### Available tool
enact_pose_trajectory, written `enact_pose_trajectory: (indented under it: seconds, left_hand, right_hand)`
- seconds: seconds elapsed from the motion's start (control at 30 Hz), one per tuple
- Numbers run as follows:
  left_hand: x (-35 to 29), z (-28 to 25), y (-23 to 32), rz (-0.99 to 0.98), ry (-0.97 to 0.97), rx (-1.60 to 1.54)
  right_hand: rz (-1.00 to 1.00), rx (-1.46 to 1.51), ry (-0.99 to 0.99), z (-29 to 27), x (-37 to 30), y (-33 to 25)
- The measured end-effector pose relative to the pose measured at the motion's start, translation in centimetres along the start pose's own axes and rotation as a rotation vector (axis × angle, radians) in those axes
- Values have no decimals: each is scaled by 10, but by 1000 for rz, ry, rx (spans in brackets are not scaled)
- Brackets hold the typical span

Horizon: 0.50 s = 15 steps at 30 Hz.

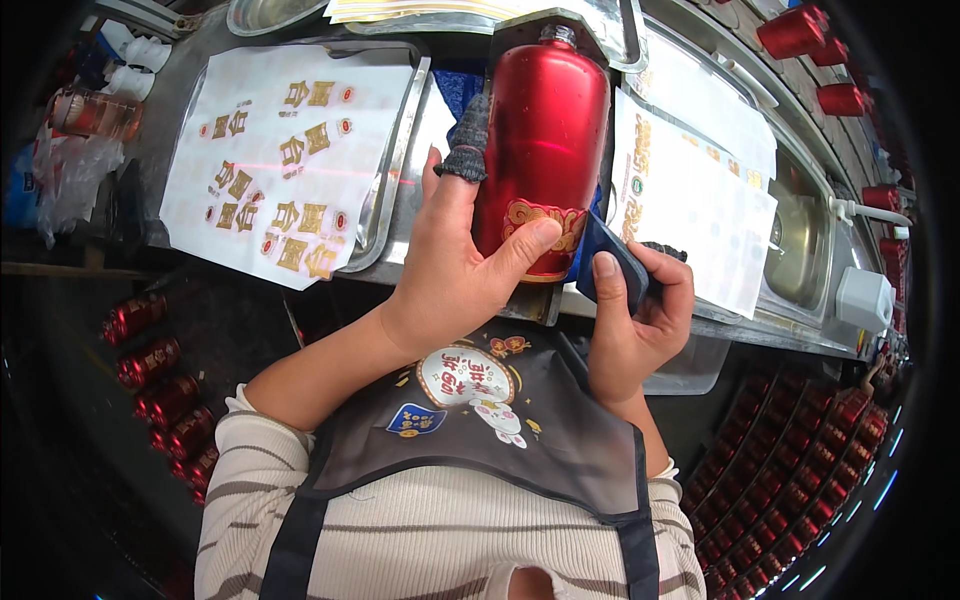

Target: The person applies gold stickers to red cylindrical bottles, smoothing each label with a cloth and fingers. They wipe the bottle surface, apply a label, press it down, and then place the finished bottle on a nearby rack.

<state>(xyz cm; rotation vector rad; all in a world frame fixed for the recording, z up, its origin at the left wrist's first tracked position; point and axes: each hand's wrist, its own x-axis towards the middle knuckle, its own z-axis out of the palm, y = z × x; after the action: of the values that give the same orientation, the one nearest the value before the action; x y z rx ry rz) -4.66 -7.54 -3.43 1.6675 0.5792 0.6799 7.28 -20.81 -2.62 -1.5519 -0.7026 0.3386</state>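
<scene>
A glossy red bottle (548, 120) with a bare threaded neck lies in a metal holder, its neck pointing away from me. Near its base is a gold-and-red decal (530, 213). My left hand (450, 262) grips the bottle from the left, thumb pressed on the decal. A dark grey knitted sleeve (468, 150) covers one of its fingers. On the right, my right hand (645, 325) pinches a dark blue flat scraper (612, 262) between thumb and fingers. The scraper's edge is close to the decal's right side; whether they touch I cannot tell. Blue cloth (455, 92) shows beside the bottle.
White decal sheets lie left (300, 150) and right (690, 215), the left one on a metal tray (412, 115). Far right are a sink (800, 240) and a white jug (865, 298). Red bottles stand at lower left (165, 395) and in rows at lower right (790, 480).
</scene>
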Motion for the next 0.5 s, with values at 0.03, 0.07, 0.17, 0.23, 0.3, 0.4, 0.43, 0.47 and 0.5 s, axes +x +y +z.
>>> enact_pose_trajectory:
  seconds: [0.03,0.07,0.17,0.23,0.3,0.4,0.43,0.47,0.5]
  left_hand:
    - [0,0,-1,-1,0,-11]
    - [0,0,-1,-2,3,-20]
    - [0,0,-1,-10,10,-42]
    - [-1,-1,-2,-25,2,-53]
    - [-3,-2,-2,-49,3,-70]
    - [-4,-3,-2,-71,14,-112]
    - [-4,-3,-2,-63,9,-130]
    - [-4,-4,-3,-55,5,-147]
    - [-4,-5,-4,-47,-11,-134]
  right_hand:
    - [-10,-3,0,0,0,0]
    - [-21,-7,0,1,0,0]
    - [-32,-13,13,2,0,-1]
    - [-24,-13,30,3,0,-1]
    - [-10,-14,55,4,2,-3]
    - [-54,-89,47,5,-1,2]
    - [-85,-120,44,6,-2,6]
    - [-101,-218,58,6,-7,7]
    - [-174,-253,33,9,-8,6]
